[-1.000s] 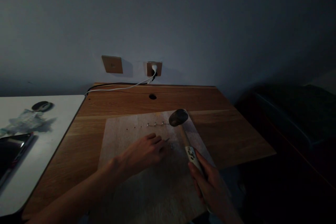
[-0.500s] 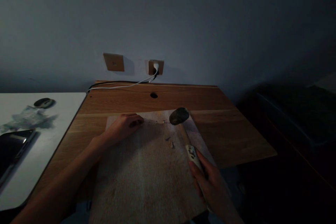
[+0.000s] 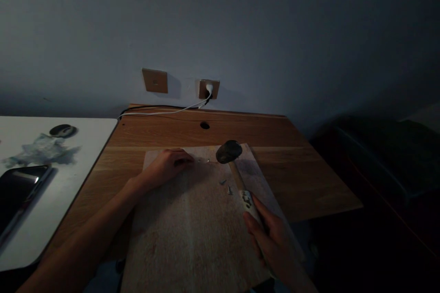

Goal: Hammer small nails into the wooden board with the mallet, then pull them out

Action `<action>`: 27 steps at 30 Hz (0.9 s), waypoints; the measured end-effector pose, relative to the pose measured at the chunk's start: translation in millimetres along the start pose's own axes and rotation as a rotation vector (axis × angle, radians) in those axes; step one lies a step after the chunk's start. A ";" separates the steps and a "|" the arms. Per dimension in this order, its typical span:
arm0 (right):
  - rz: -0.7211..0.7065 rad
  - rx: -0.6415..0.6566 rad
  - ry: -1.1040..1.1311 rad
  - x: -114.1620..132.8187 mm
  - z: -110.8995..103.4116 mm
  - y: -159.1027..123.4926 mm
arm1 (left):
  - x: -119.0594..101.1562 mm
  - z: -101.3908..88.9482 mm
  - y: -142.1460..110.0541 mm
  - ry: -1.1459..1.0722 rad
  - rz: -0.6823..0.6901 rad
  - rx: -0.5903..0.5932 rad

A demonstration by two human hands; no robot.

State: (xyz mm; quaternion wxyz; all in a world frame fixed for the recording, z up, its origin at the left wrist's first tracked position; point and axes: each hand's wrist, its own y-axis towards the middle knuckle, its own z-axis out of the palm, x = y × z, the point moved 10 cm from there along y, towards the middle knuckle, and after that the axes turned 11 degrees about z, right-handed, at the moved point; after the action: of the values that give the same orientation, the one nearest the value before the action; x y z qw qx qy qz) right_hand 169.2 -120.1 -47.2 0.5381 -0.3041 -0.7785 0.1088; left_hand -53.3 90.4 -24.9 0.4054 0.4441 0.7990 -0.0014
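My right hand is wrapped around the worn white grip of a rubber mallet with a dark head and wooden shaft. The mallet's head is over the far part of a wooden board. My left hand rests on the board's far left part, its fingers curled and pinched together. Whatever those fingertips hold, if anything, is hidden. Just right of them a small shiny screw stands on the board, close to the mallet's head. Two more small metal pieces, one a loose screw, lie nearer me.
Under the board is a brown wooden desk with a round cable hole. To the left, a white table bears a dark device, crumpled plastic and a dark round object. Cables run to a wall socket.
The mallet's head has moved left, closer to the standing screw. My left hand keeps its place on the board. The whole view has shifted slightly.
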 end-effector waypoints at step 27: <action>-0.092 0.196 -0.033 36.8 48.3 -1.5 | 0.0 -1.7 1.2 0.061 0.049 -0.006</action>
State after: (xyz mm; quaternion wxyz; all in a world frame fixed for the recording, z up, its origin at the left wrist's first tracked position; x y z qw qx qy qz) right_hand 116.4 -91.9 -37.3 0.5566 -0.2122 -0.7862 0.1644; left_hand -53.5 91.8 -23.3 0.3822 0.4622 0.7998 0.0244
